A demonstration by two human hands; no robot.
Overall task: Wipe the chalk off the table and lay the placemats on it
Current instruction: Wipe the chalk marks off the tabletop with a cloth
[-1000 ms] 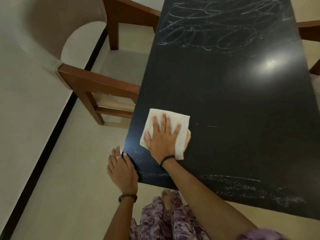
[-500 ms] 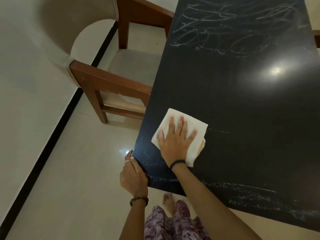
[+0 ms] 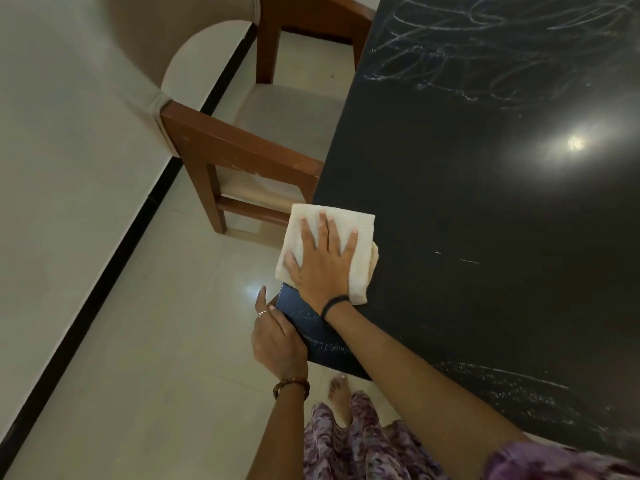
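Chalk (image 3: 485, 60) scrawls remain far across the dark desk (image 3: 485, 209), more along the near edge. Wiping step: our right hand (image 3: 323, 263), fingers spread flat, presses the cloth (image 3: 349, 220) at the left edge; left hand (image 3: 277, 337) grips the corner. Next: sweep toward the far scribbles. No placemats visible.

A folded cream cloth (image 3: 360, 237) is lying flat at the black worktop's (image 3: 485, 209) left edge, overhanging slightly; chalk scribbles (image 3: 485, 53) are showing at the far end.

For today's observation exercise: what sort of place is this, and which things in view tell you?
Probably a home dining room: a long dark table, a cushioned wooden armchair drawn up beside it, and a pale tiled floor.
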